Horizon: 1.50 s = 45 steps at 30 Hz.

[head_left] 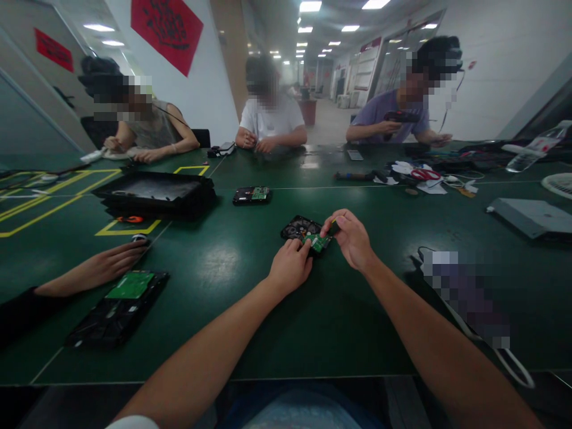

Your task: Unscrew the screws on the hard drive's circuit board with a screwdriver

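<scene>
Ceiling lights (311,6) shine over a long room, where three people (272,125) sit along the far side of a green counter (308,339). On its near half, the work on one drive (295,227) looks under way rather than finished. So far its board (315,242) is at the drive's near right part, not set aside; whether it is fastened or loose is too small to tell, so how much is left stays unclear. Two other drives, one farther back (251,195) and one at the near left (118,307), also carry green boards.

As for position, the drive lies flat just beyond the left hand (290,262) and to the left of the right hand (353,238), close to both. Fingers of the left hand bend over its near edge and touch the board; whether they grip or only steady it, I cannot tell. The right hand is closed in a pinch on a small yellow tool (333,224), held above the board's right end.
</scene>
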Motion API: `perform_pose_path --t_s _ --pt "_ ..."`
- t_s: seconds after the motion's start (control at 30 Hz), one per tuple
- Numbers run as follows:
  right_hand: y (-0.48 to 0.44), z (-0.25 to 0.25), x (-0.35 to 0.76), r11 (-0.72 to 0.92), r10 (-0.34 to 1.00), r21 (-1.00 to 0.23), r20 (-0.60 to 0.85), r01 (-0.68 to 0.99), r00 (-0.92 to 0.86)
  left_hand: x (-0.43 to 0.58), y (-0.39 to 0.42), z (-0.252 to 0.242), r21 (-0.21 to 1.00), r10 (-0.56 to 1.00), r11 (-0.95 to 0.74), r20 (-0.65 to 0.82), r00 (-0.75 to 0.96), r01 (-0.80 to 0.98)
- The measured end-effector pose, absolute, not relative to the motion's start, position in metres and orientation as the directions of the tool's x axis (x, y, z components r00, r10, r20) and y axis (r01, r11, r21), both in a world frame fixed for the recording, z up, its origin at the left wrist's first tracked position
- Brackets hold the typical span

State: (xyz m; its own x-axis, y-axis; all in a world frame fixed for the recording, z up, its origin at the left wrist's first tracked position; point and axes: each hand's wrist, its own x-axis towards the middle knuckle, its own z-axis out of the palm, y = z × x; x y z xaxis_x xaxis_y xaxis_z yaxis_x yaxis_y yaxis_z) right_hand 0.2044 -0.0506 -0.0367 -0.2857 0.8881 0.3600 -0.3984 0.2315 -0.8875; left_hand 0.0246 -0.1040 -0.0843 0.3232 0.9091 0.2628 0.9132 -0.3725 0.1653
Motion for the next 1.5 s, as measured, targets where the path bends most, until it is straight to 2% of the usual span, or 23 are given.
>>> perform_pose_path --t_s 0.57,1.03,1.33,1.5 --pt "-0.0468 -0.0409 0.2073 0.288 0.896 -0.903 0.372 -0.319 -0.245 0.0245 -0.103 -0.0856 0.168 0.908 -0.375 0.264 0.325 0.911" --pt "-0.0448 -0.0368 0.2076 0.272 0.902 -0.874 0.377 -0.402 -0.209 0.0236 -0.101 -0.0902 0.164 0.907 -0.371 0.275 0.319 0.914" --pt "-0.0435 -0.0404 0.2119 0.369 0.882 -0.891 0.425 -0.263 -0.204 0.0243 -0.1016 -0.0904 0.153 0.904 -0.374 0.279 0.323 0.915" --pt "-0.0429 -0.0431 0.2117 0.368 0.889 -0.885 0.425 -0.285 -0.172 0.0252 -0.1023 -0.0886 0.154 0.904 -0.375 0.278 0.324 0.914"
